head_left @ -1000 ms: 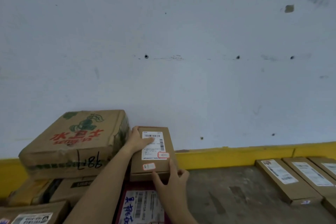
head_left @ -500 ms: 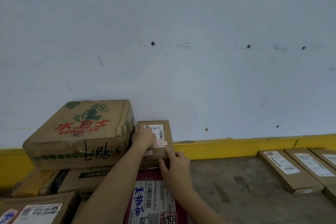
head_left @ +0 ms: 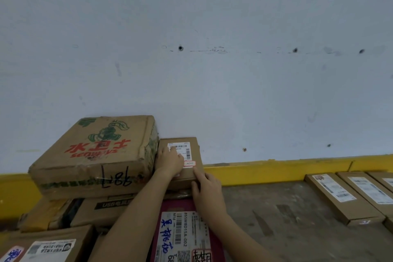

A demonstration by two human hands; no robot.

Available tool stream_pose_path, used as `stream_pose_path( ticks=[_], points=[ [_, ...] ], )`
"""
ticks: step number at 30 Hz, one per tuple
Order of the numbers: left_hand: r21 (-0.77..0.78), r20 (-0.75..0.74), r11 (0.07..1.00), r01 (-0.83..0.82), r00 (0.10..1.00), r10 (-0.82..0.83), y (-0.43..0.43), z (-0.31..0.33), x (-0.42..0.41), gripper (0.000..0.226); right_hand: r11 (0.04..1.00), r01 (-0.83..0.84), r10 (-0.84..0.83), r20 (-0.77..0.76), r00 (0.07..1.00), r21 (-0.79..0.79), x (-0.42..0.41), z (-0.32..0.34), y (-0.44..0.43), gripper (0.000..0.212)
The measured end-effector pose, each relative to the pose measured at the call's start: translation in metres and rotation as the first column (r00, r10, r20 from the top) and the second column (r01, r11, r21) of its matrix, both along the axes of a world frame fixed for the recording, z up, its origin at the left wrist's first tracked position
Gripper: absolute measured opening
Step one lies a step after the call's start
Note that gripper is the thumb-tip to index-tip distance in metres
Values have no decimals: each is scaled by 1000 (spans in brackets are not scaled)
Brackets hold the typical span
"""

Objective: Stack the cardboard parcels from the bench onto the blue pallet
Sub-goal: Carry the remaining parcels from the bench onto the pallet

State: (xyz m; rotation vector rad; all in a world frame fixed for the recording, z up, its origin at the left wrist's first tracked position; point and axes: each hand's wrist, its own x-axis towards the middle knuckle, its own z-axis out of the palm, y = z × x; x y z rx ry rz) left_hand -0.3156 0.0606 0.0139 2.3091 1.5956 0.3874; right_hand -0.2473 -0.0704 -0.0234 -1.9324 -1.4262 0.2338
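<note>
Nearest, a dark red parcel (head_left: pixel 182 238) with a white label lies at the bottom edge, and one labelled brown box (head_left: pixel 49 247) sits to its left. Two bare forearms reach forward over them. The right hand (head_left: pixel 207 187) grasps the near right corner of a small parcel (head_left: pixel 191 173), index finger straight along the top and thumb on the front face. The left hand (head_left: pixel 170 160) lies released on the parcel's top, fingers spread over its label.

The small parcel sits on top of the stack, touching one big carton (head_left: pixel 95 155) on its left. Three flat boxes (head_left: pixel 340 198) lie side by side on the grey worktop (head_left: pixel 276 219) to the right. Behind runs a yellow strip (head_left: pixel 265 168) under a white wall (head_left: pixel 212 70).
</note>
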Motion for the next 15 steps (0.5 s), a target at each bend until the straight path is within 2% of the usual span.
stream_pose_path(
  ticks=[8,11,15],
  points=[
    [90,72,995,39,996,-46,-9,8,3,35,994,-83,83,4,997,-68,27,7,-20,53],
    [130,71,989,64,995,-73,-23,15,13,43,995,-57,56,-6,998,-87,55,3,-44,54],
    [143,88,981,134,985,-147,-51,24,52,38,992,35,-30,41,999,-125,114,-5,-88,55]
  ],
)
